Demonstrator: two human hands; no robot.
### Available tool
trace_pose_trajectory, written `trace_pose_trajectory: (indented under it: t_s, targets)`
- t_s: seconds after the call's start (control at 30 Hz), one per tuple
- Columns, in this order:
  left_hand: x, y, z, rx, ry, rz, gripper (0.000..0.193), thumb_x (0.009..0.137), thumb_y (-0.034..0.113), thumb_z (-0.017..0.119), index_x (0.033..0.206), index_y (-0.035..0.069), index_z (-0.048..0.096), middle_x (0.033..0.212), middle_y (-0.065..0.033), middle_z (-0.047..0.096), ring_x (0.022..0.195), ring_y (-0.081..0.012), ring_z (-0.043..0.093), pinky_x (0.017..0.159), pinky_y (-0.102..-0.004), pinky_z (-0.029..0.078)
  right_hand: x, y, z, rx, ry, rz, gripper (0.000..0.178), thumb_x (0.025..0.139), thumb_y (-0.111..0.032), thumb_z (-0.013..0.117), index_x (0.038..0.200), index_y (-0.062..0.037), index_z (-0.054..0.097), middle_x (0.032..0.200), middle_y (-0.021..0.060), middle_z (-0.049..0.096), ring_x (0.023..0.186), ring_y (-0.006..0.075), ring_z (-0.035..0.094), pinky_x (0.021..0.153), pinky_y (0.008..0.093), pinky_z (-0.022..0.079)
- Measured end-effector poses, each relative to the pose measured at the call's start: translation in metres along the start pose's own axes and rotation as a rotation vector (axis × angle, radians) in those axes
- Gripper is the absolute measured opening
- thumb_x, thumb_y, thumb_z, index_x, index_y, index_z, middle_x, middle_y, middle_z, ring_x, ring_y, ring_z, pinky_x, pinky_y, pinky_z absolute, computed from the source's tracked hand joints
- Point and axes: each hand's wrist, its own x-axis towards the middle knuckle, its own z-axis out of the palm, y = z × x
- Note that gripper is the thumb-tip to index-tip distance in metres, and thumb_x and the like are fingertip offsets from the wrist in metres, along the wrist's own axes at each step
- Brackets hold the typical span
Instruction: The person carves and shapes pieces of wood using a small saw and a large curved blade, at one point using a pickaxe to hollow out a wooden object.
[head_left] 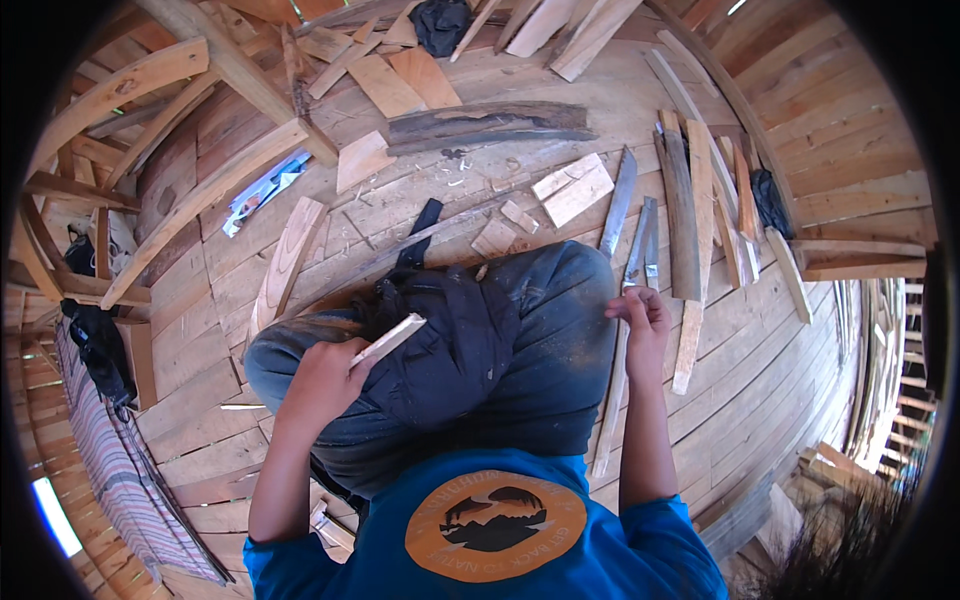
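Note:
My left hand (335,378) is closed around a short, pale strip of wood (388,340), held above my left thigh. Its far end looks rough and freshly cut. On the other side, my right hand (645,325) hovers beside my right knee, fingers loosely bent and apart, with nothing visible in them. Just beyond its fingertips lies a metal tool with two narrow arms (643,245). A long, broad metal blade (619,200) rests next to that tool; its near end is hidden by my knee. A dark jacket-like cloth (435,345) is bunched on my lap.
Small wood blocks (575,190) and shavings lie ahead on the plank floor (200,375). A weathered board (490,125) lies farther off. Long boards (680,215) are gathered at right. Curved timbers (215,205) stand at left, near a blue-white packet (265,192) and a striped cloth (120,450).

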Motion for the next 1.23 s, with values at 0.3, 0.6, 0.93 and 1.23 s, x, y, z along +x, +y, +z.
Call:
trace_pose_trajectory:
  t_s: [0.3,0.6,0.93,1.23]
  targets:
    - [0.011,0.011,0.011,0.234,0.044,-0.162,0.029,0.073,0.024,0.075,0.092,0.003,0.069,0.086,-0.0196,0.066,0.086,-0.0366,0.063,0.075,-0.0439,0.049,-0.006,0.126,-0.135,-1.128,0.195,0.092,0.035,0.079,-0.03,0.071,0.096,-0.0016,0.061,0.082,0.0166,0.068,0.075,0.0314,0.067,0.069,0.0395,0.052]
    - [0.016,0.003,-0.006,0.36,-0.034,-0.274,0.037,0.065,0.029,0.079,0.093,0.006,0.071,0.086,-0.0176,0.067,0.087,-0.0339,0.064,0.075,-0.0436,0.049,-0.015,0.147,-0.109,-1.274,0.106,0.383,0.057,0.074,-0.039,0.07,0.117,-0.006,0.052,0.106,0.0242,0.064,0.098,0.039,0.062,0.082,0.0468,0.049]
    - [-0.007,-0.028,-0.041,0.317,0.093,-0.382,0.044,0.061,0.03,0.08,0.094,0.004,0.068,0.088,-0.0165,0.068,0.088,-0.0332,0.065,0.077,-0.0427,0.05,-0.027,0.18,-0.137,-1.145,0.085,0.051,0.033,0.084,-0.026,0.058,0.104,0.001,0.054,0.088,0.0222,0.065,0.081,0.0412,0.063,0.074,0.0471,0.048]
    - [-0.021,-0.028,-0.02,0.394,0.13,-0.407,0.047,0.067,0.025,0.077,0.103,0.002,0.057,0.106,-0.0138,0.064,0.107,-0.0289,0.059,0.086,-0.0423,0.046,-0.024,0.104,-0.121,-0.45,0.089,0.175,0.034,0.096,-0.034,0.05,0.106,-0.0012,0.052,0.064,-0.0004,0.046,0.044,0.0072,0.042,0.037,0.0236,0.035]
